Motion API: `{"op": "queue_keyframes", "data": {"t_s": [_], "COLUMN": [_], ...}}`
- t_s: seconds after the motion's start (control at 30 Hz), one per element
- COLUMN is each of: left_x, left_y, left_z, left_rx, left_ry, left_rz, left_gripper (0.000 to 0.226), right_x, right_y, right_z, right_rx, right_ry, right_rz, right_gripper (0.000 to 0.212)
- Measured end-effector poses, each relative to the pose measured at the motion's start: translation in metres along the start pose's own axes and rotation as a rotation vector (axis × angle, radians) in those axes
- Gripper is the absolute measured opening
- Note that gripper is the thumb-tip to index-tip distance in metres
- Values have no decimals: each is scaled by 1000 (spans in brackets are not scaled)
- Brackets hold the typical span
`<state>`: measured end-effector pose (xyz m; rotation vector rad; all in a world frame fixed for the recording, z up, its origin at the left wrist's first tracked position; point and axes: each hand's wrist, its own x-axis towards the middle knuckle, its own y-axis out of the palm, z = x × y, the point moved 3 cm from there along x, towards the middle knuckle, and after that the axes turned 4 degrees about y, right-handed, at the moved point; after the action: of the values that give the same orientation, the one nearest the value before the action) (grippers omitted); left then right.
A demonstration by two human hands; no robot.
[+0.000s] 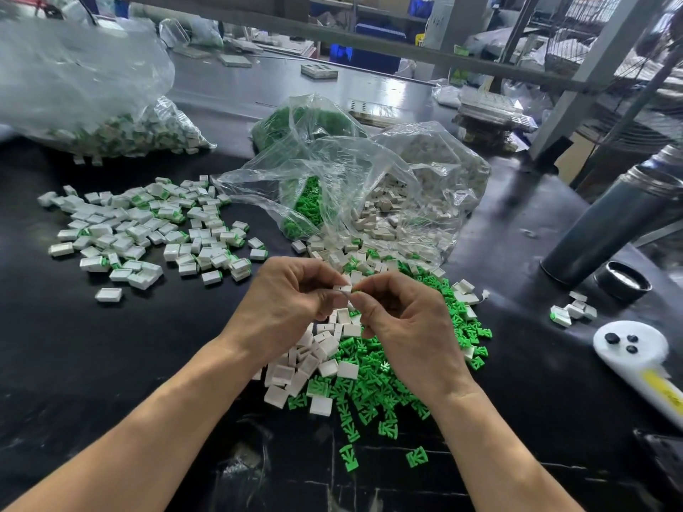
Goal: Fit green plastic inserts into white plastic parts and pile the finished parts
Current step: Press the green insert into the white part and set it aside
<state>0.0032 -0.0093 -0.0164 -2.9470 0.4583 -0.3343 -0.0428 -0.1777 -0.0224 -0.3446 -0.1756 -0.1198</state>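
My left hand (284,308) pinches a small white plastic part (343,288) at the centre of the view. My right hand (403,319) meets it from the right, fingertips pinching a green insert (357,290) of which only a sliver shows at the part's edge. Below the hands lies a heap of loose white parts (306,360) and green inserts (373,378). A spread pile of finished parts (148,230), white with green showing, lies to the left.
An open clear bag (354,186) of green inserts and white parts sits behind the hands. A second bag (92,101) of finished parts lies far left. A dark flask (613,223), its cap (624,280) and a white tool (635,349) stand at the right.
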Motion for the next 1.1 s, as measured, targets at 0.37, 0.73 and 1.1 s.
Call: {"op": "queue_keyframes", "data": {"t_s": [0.37,0.73,1.1], "left_x": [1,1,-1], "left_y": [5,12,11], "left_z": [2,-5,-6], "left_rx": [-43,-12,27], "left_ry": [-19,51,85], "left_rz": [-40,28,0], "left_gripper": [11,5,9], "right_x": [0,7,4], "right_y": [3,-2,1], "right_z": [0,-1,3], "right_rx": [155,375,401], "right_ry": [52,126,216], "right_rz": [-88,-129,-38], "right_gripper": [13,21,42]}}
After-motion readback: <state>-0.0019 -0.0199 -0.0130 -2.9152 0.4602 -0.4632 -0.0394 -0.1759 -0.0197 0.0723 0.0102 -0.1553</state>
